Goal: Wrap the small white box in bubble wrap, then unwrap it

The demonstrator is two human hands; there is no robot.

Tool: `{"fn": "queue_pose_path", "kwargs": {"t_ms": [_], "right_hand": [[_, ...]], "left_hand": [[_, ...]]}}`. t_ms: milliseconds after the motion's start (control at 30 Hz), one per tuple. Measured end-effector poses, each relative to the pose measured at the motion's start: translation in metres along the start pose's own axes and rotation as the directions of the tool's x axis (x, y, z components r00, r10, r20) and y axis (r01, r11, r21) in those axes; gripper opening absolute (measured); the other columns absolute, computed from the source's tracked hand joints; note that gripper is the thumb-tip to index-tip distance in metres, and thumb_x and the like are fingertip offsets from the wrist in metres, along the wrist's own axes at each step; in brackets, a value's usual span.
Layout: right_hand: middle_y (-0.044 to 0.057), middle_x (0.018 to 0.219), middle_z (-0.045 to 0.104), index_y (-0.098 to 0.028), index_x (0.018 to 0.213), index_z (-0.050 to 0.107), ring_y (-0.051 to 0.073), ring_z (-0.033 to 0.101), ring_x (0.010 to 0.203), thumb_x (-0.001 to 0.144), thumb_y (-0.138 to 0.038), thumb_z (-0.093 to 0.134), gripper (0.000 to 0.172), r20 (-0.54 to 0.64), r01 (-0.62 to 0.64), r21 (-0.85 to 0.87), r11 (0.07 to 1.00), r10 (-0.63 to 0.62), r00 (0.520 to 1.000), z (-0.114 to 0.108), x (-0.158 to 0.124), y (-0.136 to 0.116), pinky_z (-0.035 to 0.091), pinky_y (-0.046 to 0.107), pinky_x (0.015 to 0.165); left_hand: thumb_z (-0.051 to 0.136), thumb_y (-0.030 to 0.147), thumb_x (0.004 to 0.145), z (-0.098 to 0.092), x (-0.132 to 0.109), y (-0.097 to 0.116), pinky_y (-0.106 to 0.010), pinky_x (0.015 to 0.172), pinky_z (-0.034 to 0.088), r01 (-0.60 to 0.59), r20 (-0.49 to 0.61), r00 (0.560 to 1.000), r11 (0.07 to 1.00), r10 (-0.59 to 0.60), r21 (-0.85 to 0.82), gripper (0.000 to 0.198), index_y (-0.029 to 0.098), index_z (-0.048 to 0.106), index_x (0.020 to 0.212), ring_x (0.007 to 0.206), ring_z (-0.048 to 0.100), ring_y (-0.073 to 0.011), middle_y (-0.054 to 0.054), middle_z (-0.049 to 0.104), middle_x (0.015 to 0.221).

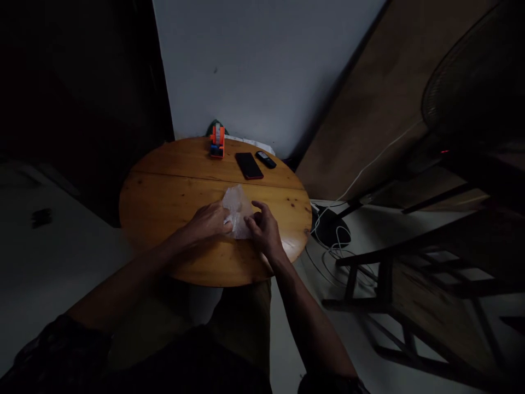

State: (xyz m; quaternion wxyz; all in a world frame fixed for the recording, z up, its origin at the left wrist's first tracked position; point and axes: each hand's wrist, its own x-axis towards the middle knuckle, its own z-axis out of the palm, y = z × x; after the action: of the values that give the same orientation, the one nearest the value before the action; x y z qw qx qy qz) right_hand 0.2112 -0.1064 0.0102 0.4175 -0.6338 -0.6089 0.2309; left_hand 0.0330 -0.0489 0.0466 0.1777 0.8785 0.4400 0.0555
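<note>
A crumpled sheet of translucent plastic wrap (238,201) lies on the round wooden table (176,191), near its middle. My left hand (210,220) is at the left side of the sheet, its fingers closed on the plastic around a small whitish fold. At the sheet's right edge is my right hand (266,229), thumb and index finger apart, the thumb at the plastic and the other fingers curled. Whether anything is wrapped inside the sheet I cannot tell in the dim light.
Toward the table's back stand an orange tape dispenser (218,141), a dark smartphone (249,166) and a small keypad phone (266,159). A pale wall (266,65) rises behind. To the right are a wooden chair (435,306), a fan (463,82) and a loose white cable (361,172).
</note>
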Motion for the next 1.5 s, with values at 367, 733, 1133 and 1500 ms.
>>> {"fn": "queue_pose_path", "kwargs": {"t_ms": [367, 733, 1133, 1500], "right_hand": [[-0.005, 0.07, 0.054, -0.014, 0.132, 0.049, 0.013, 0.05, 0.062, 0.079, -0.041, 0.061, 0.06, -0.028, -0.09, 0.231, 0.969, 0.099, 0.995, 0.012, 0.002, -0.006, 0.04, 0.025, 0.056], [-0.006, 0.069, 0.05, -0.013, 0.133, 0.049, 0.013, 0.049, 0.062, 0.08, -0.037, 0.057, 0.059, -0.043, -0.03, 0.299, 0.954, 0.045, 0.998, 0.028, -0.002, -0.011, 0.041, 0.025, 0.057], [0.005, 0.094, 0.067, -0.015, 0.144, 0.044, 0.014, 0.059, 0.07, 0.092, -0.043, 0.049, 0.059, 0.066, -0.053, 0.36, 0.932, 0.031, 0.997, 0.027, -0.011, -0.018, 0.049, 0.027, 0.064], [0.012, 0.13, 0.067, -0.018, 0.158, 0.019, 0.019, 0.066, 0.085, 0.084, -0.019, 0.058, 0.083, 0.216, 0.146, -0.189, 0.971, -0.104, 0.971, 0.021, -0.013, -0.029, 0.05, 0.034, 0.081]], "left_hand": [[0.057, 0.03, 0.08, -0.001, 0.001, -0.003, -0.029, 0.07, 0.042, 0.001, -0.041, 0.999, 0.99, -0.007, -0.138, 0.02, 0.018, 0.073, 0.082, 0.082, 0.062, -0.0232, -0.009, 0.068, 0.089], [0.055, 0.036, 0.086, -0.008, 0.002, 0.008, -0.028, 0.061, 0.036, 0.093, -0.016, 0.995, 0.991, -0.095, -0.091, 0.026, 0.017, 0.072, 0.08, 0.076, 0.062, -0.0209, -0.009, 0.071, 0.085], [0.06, 0.042, 0.081, -0.006, 0.004, -0.008, -0.025, 0.054, 0.033, 0.056, -0.023, 0.997, 0.928, -0.069, -0.369, 0.031, 0.014, 0.073, 0.084, 0.06, 0.053, -0.0152, -0.001, 0.061, 0.065], [0.068, 0.032, 0.072, 0.016, 0.005, -0.022, -0.024, 0.066, 0.046, 0.069, -0.094, 0.984, 0.801, -0.154, -0.595, 0.065, 0.011, 0.06, 0.132, 0.078, 0.063, -0.0183, -0.006, 0.069, 0.092]]}}
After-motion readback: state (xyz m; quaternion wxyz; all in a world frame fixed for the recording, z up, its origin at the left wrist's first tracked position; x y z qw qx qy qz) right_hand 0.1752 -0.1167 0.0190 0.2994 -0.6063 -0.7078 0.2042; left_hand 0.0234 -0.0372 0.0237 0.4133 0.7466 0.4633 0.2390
